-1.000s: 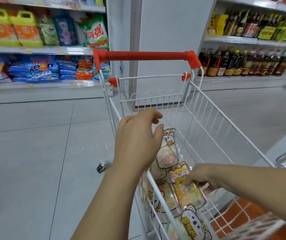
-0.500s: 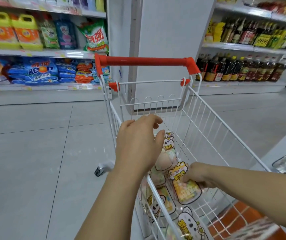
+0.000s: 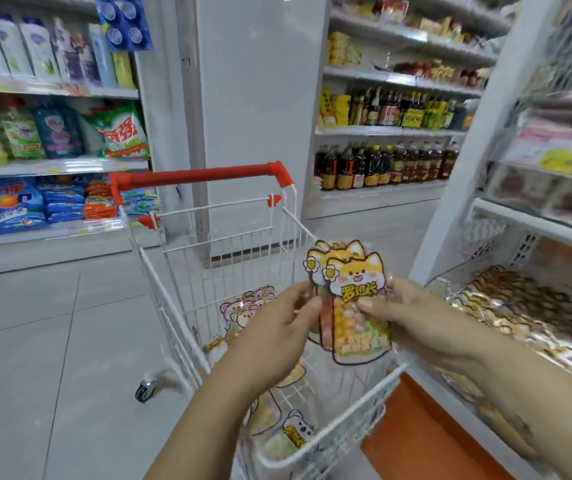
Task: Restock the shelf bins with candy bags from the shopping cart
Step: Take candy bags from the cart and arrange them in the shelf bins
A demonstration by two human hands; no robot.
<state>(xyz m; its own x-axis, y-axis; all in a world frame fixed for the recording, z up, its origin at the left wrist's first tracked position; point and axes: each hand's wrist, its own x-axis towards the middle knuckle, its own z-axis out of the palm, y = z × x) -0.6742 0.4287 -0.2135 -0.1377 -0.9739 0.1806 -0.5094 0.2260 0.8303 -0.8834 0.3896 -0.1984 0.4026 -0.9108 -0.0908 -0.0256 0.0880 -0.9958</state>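
Wide open tiled floor [image 3: 35, 341] to the left of the shopping cart [image 3: 374, 388]. On the right, hardly any gap to the white shelving unit [image 3: 450, 202] and its orange base panel [image 3: 416, 431]. Beyond the red handle [image 3: 201, 174], a white pillar [image 3: 250, 116], with stocked shelves on either side. Near rim of the cart below the forearms.

Held upright above the basket, near its right rail: two candy bags [image 3: 357, 317], overlapped, one slightly behind and left of the other. Cut to the shape of a cartoon orange-and-white dog head with a small flower at the ear. Yellow lettering beneath, and a clear lower half full of pastel sweets. Pinched at the left edge by the left hand [image 3: 277, 334], thumb and curled fingers closed on it. Clamped on the right by the right hand [image 3: 405, 313], thumb across the front, fingers behind.

Down in the basket, more animal-shaped bags [image 3: 295, 434]: at least three seen through the wires, exact count unclear. In the shelf bin [image 3: 523, 249] at right, a heap of glossy packets [image 3: 519, 306], too blurred to count. One caster [image 3: 144, 391] in sight.
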